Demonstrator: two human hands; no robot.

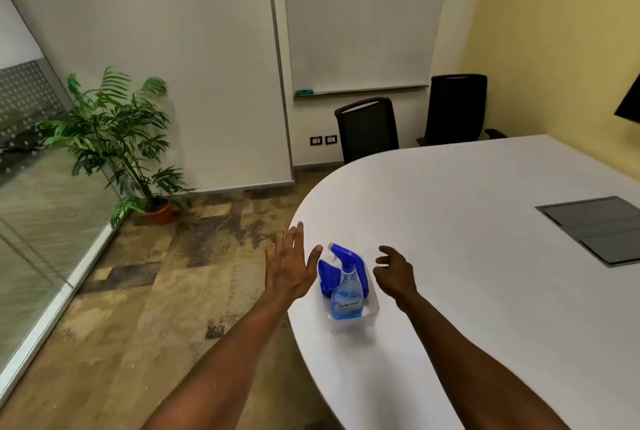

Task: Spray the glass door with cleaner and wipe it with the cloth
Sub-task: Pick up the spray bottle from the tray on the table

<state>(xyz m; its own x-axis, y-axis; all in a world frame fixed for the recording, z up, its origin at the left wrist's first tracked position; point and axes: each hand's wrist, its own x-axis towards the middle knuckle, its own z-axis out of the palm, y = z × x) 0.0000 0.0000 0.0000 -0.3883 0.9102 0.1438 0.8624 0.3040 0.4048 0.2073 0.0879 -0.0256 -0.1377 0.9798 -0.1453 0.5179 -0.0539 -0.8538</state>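
Note:
A clear spray bottle point(346, 294) with blue liquid and a blue trigger head stands in a small clear plastic tray point(371, 315) near the white table's left edge. A blue cloth point(326, 279) lies bunched in the same tray, behind and left of the bottle. My left hand point(289, 265) is just left of the tray, palm showing and fingers spread, holding nothing. My right hand point(394, 273) hovers just right of the tray with fingers loosely curled and empty. The glass door point(38, 239) runs along the left side of the room.
The white oval table point(467, 256) fills the right half, with a dark cable hatch point(599, 228) set in it. A potted palm point(117, 138) stands by the glass. Two black chairs point(367, 128) sit at the far end below a whiteboard point(360, 17).

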